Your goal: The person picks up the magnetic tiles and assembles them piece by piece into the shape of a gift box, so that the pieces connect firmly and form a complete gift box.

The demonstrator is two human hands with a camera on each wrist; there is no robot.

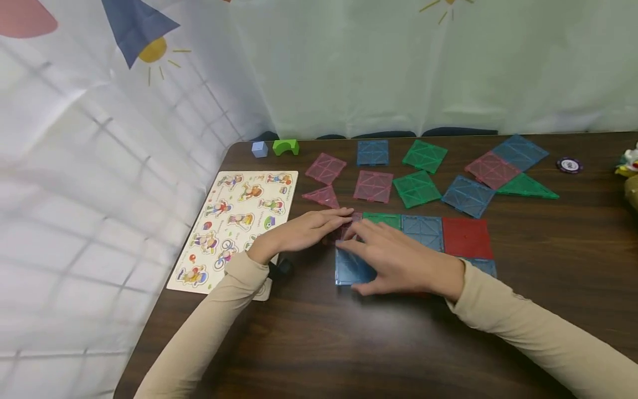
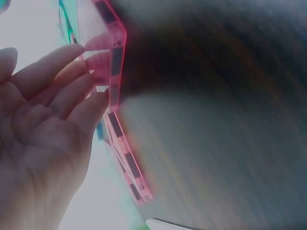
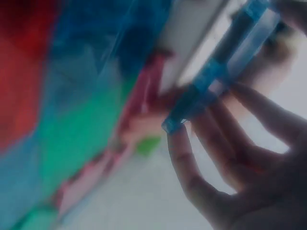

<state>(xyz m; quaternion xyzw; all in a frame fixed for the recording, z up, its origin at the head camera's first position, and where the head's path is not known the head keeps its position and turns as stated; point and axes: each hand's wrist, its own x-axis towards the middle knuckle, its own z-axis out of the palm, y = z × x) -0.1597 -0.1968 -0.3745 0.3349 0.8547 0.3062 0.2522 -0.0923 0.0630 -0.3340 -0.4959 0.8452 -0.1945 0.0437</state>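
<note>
A blue square magnetic tile (image 1: 350, 270) lies at the front left of a flat patch of joined tiles: green (image 1: 381, 220), blue (image 1: 422, 230) and red (image 1: 466, 237). My right hand (image 1: 359, 260) spans the front blue tile, fingers on its far edge and thumb along its near edge. In the right wrist view the blue tile (image 3: 216, 76) sits pinched at my right hand's fingertips (image 3: 178, 139). My left hand (image 1: 344, 219) reaches in with straight fingers and touches a pink tile (image 1: 350, 227), mostly hidden. The left wrist view shows the fingertips (image 2: 98, 62) against the pink tile's edge (image 2: 116, 72).
Loose pink (image 1: 373, 185), green (image 1: 416, 188) and blue (image 1: 468, 195) tiles lie spread behind. A picture puzzle board (image 1: 239, 221) lies at the left, with a blue cube (image 1: 259, 149) and green arch (image 1: 286, 147) behind it. A chip (image 1: 569, 164) lies far right. A curtain hangs behind the table.
</note>
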